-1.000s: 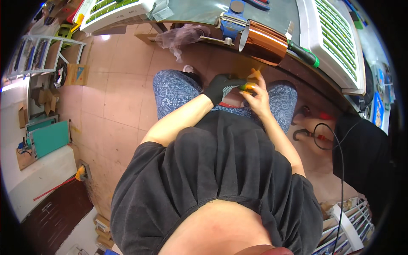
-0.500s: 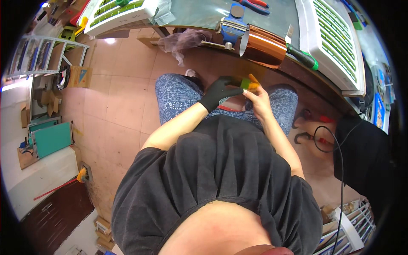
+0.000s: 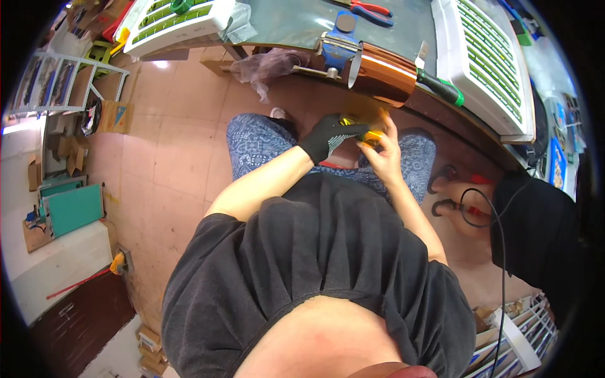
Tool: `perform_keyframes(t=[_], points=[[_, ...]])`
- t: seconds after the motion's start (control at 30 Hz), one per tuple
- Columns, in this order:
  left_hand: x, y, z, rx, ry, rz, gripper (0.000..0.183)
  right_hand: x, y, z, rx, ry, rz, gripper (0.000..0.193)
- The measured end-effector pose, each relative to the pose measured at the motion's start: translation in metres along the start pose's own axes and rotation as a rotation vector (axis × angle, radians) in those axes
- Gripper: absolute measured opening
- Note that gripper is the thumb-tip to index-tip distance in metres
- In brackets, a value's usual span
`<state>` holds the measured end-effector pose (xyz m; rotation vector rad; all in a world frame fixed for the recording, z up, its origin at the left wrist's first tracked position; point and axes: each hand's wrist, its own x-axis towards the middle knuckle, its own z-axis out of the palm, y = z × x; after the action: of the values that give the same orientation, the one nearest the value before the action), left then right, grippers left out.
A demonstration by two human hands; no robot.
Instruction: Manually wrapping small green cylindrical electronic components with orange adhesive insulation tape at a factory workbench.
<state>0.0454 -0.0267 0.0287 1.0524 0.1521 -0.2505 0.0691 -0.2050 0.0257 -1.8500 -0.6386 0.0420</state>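
Note:
Over my lap, my left hand [image 3: 329,136], in a dark knitted glove, is closed on a shiny yellow-green piece [image 3: 345,120]. Its gloved fingers reach toward my bare right hand [image 3: 386,153]. That hand pinches an amber, see-through strip [image 3: 374,137] between thumb and fingers. Whether the yellow-green piece and the amber strip are one thing I cannot tell, because the fingers cover much of both. Just beyond my hands, a glossy copper-coloured cylinder [image 3: 386,74] lies at the bench edge beside a blue vise [image 3: 340,47].
A green-and-black handled tool [image 3: 441,87] lies right of the cylinder. Red-and-blue pliers [image 3: 372,12] rest on the bench [image 3: 283,25]. White trays with green slots stand left [image 3: 183,28] and right [image 3: 476,63]. Crumpled clear plastic [image 3: 268,66] hangs below the edge. A black cable [image 3: 503,264] runs down at right.
My left fingers have moved closer to my right hand, and the yellow-green piece now shows above the glove. More of the amber strip shows at my right fingers. The view has shifted slightly.

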Motion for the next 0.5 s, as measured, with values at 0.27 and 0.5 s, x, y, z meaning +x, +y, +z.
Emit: perform_keyframes(t=[0.27,0.5], points=[[-0.018,0.024,-0.009,0.155,0.002,0.047,0.031,0.049,-0.027,-0.062,-0.435,0.347,-0.249,0.022],[-0.024,0.024,-0.015,0.147,-0.114,-0.069,0.029,0.123,-0.002,-0.071,-1.267,0.22,-0.223,0.038]])
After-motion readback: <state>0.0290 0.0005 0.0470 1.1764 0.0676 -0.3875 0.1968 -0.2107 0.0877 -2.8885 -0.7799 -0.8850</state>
